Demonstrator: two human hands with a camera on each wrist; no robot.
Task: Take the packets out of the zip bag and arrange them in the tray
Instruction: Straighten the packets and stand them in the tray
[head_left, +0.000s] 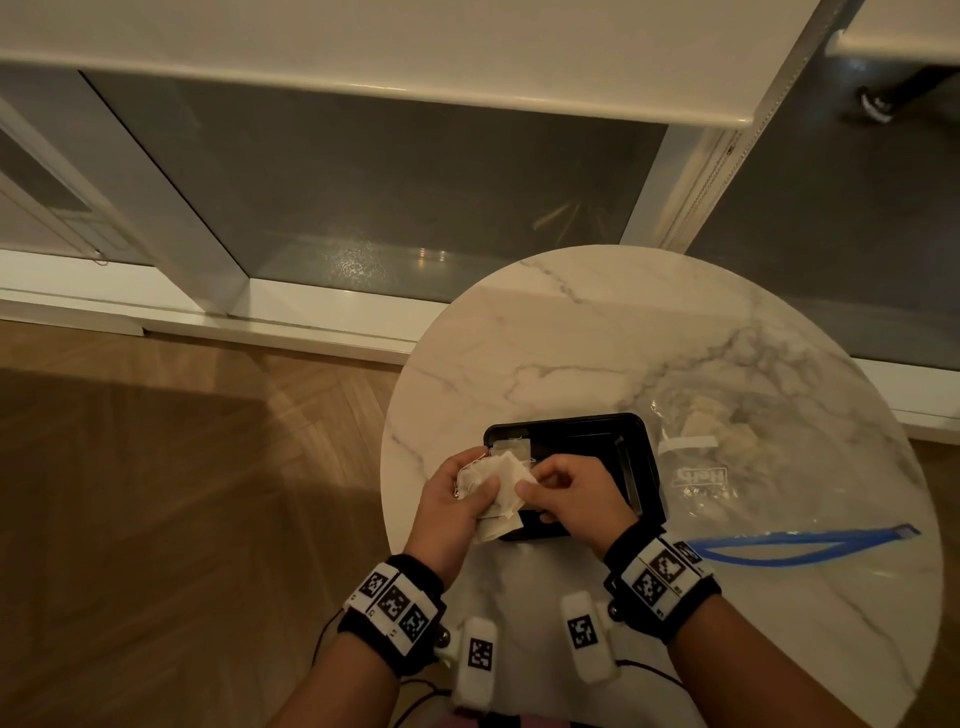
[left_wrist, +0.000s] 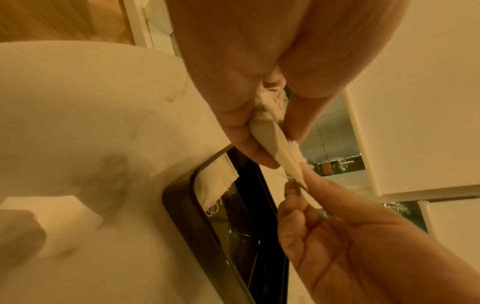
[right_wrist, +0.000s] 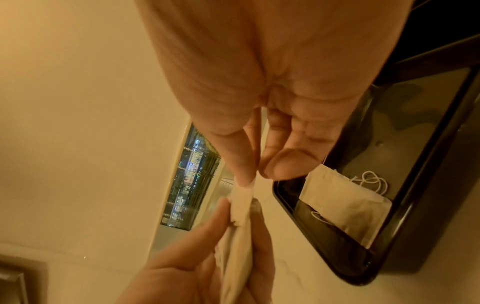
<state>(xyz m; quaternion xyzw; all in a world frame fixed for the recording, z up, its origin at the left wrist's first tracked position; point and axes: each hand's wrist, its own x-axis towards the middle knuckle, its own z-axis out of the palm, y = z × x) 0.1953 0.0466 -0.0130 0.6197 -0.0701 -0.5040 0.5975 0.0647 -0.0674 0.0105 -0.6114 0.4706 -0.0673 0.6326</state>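
My left hand (head_left: 478, 491) grips a bunch of pale paper packets (head_left: 501, 480) over the near left corner of the black tray (head_left: 571, 421). My right hand (head_left: 535, 486) pinches the edge of one packet in that bunch. The right wrist view shows thumb and forefinger of the right hand (right_wrist: 255, 174) closed on the packets' tip (right_wrist: 241, 205). One packet (head_left: 511, 447) with a white string lies in the tray's far left corner, also seen as packet (right_wrist: 345, 207) and packet (left_wrist: 215, 185). The clear zip bag (head_left: 779, 467) lies right of the tray with more packets (head_left: 717, 426) inside.
Everything sits on a round marble table (head_left: 571, 338). The bag's blue zip strip (head_left: 805, 540) lies open near my right wrist. Wooden floor drops away to the left of the table, and a glass wall with white frames stands behind it.
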